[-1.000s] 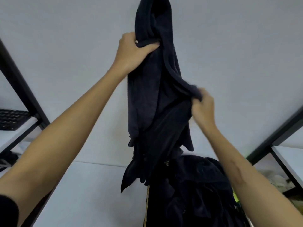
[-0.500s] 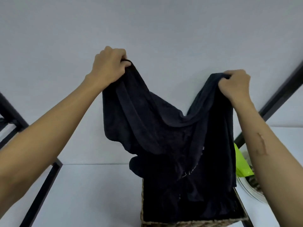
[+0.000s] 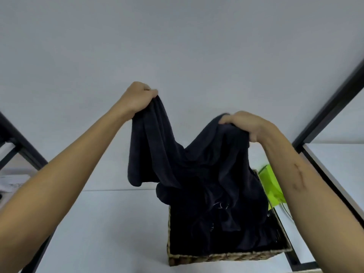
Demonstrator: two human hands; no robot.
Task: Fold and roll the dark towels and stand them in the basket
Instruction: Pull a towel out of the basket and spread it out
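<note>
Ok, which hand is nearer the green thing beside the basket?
Right. The right hand grips the towel above the green thing; the left hand grips it farther off, up-left.

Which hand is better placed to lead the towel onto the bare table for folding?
Left, probably. The left hand grips its towel corner on the side of the bare table, while the right hand holds its corner over the basket.

White table point(image 3: 110, 223) in front of me, plain grey wall point(image 3: 177, 46) behind it. Black frame post point(image 3: 331, 103) slants up at right, another black post point(image 3: 21, 146) at left. Bright green item point(image 3: 270, 186) sits on the table at right; I cannot identify it. Papers point(image 3: 11, 183) at far left, blurred.
</note>
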